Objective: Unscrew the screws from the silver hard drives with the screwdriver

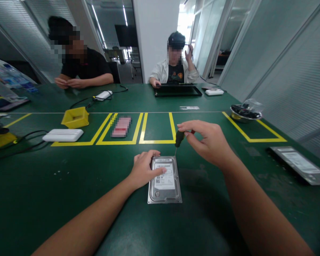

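A silver hard drive [166, 193] with a white label lies flat on the green table in front of me. My left hand [144, 170] grips its far left side, thumb across the label and fingers around the left and far edges. In my right hand [208, 142] a dark-handled screwdriver [179, 138] is pinched by the fingers near the top of its handle. The thin shaft points down, and its tip meets the drive's far right corner. The screw there is too small to make out.
A second hard drive [301, 165] lies at the right. Behind it stands a metal bowl [242, 117] of dark parts. Leftward are a yellow bin [75, 118], a white power bank [63, 135] and cables. Across the table sit two people, one holding a black frame [178, 93].
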Demonstrator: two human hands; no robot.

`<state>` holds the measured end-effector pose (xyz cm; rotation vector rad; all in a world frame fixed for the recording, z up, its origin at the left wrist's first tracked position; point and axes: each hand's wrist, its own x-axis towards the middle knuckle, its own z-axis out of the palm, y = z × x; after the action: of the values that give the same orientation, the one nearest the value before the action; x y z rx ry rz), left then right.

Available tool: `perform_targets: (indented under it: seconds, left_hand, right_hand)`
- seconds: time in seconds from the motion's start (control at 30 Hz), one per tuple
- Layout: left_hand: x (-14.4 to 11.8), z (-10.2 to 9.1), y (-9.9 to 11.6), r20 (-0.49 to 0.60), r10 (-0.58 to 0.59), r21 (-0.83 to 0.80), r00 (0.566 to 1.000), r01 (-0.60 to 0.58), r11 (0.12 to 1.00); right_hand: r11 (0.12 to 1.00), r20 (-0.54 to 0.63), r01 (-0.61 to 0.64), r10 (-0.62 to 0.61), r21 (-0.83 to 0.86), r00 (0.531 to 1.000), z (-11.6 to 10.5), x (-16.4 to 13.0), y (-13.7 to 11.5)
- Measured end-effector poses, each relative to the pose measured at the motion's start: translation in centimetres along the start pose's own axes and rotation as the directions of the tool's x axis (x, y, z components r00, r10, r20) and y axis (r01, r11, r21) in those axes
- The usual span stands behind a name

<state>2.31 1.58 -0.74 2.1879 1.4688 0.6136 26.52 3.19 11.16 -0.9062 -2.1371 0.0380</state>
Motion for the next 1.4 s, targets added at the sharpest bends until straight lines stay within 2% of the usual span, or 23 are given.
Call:
perform_targets:
  seconds: [0.17, 0.67, 1.03, 1.4]
  left_hand:
    - [0.00, -0.01, 0.01, 0.005, 0.000, -0.006, 1.000, 0.000, 1.000]
    - [0.00, 0.11, -0.16, -0.001, 0.004, -0.011, 1.000, -0.004, 1.000]
    - [0.06, 0.07, -0.01, -0.002, 0.008, -0.009, 1.000, -0.008, 1.000]
    - [0.01, 0.12, -0.14, 0.000, 0.009, -0.004, 1.000, -0.009, 1.000]
  right_hand:
    - [1.000, -0.030, 0.018, -0.018, -0.002, 0.999, -0.01, 0.26, -0.22]
    - [1.000, 0.002, 0.018, -0.018, 0.014, 1.000, 0.01, 0.02, 0.11]
    - [0.995, -0.015, 0.010, -0.011, -0.096, 1.000, 0.12, 0.09, -0.16]
    - [0.998, 0.027, 0.034, -0.033, -0.056, 0.999, 0.01, -0.02, 0.23]
